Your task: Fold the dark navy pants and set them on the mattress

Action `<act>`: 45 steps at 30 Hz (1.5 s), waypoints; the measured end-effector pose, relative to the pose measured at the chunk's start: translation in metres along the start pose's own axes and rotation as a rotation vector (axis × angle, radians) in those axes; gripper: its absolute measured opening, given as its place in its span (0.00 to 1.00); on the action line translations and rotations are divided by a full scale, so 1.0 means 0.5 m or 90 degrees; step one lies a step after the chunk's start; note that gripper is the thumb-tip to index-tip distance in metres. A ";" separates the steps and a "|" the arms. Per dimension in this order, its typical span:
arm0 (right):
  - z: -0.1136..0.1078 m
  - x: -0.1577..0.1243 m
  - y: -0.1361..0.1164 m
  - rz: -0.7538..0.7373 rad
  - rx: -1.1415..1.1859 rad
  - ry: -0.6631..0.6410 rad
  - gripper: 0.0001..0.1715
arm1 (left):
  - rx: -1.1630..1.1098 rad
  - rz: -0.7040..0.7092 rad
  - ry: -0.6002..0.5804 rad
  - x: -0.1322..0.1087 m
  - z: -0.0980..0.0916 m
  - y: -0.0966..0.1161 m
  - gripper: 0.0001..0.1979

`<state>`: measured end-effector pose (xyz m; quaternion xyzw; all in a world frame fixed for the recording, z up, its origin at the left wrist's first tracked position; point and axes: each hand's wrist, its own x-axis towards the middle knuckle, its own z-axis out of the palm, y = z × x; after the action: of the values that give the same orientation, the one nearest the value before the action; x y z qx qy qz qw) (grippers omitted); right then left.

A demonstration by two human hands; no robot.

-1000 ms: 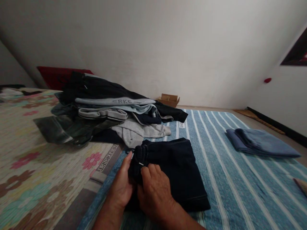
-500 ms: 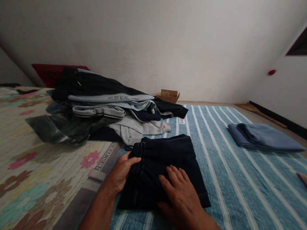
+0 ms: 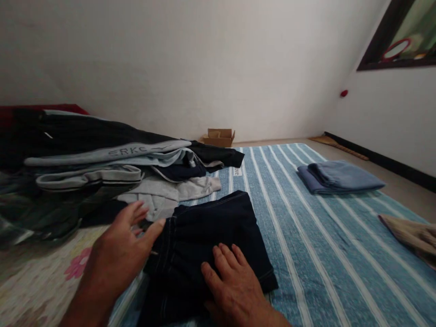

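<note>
Over the feed I'm reading "ERKE" on the black garment at left, and "ove" on the label mid-frame on the striped sheet. My right hand is lying flat on the folded navy pants, lower centre; my left hand is curving, released, at their waistband.

Both our hands are bare: the left hand has a broad, blunt thumb and slim-looking fingers, while the right hand shows rounded fingertips and creased knuckles. Our left forearm is bare down to the picture's lower edge — the right one shows only a short, bare stretch past the wrist — and finer detail is too dim for us.
</note>
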<state>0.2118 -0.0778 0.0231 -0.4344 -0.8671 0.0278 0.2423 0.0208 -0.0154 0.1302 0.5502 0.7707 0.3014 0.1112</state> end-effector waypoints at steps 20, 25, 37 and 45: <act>0.009 -0.156 0.097 0.176 0.017 0.334 0.20 | 0.349 0.419 -0.450 0.153 0.372 0.271 0.18; -0.005 -0.137 0.102 0.193 -0.010 0.300 0.17 | 0.290 0.453 -0.449 0.168 0.381 0.256 0.14; -0.007 -0.138 0.114 0.131 -0.027 0.252 0.14 | 0.137 0.465 -0.342 0.170 0.431 0.187 0.17; -0.032 -0.155 0.119 0.122 -0.037 0.176 0.10 | 0.183 0.512 -0.312 0.150 0.356 0.230 0.11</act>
<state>0.3020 -0.1027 -0.0090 -0.5217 -0.7804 -0.0347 0.3428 0.1726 0.1385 0.0685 0.8688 0.4820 0.0723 0.0869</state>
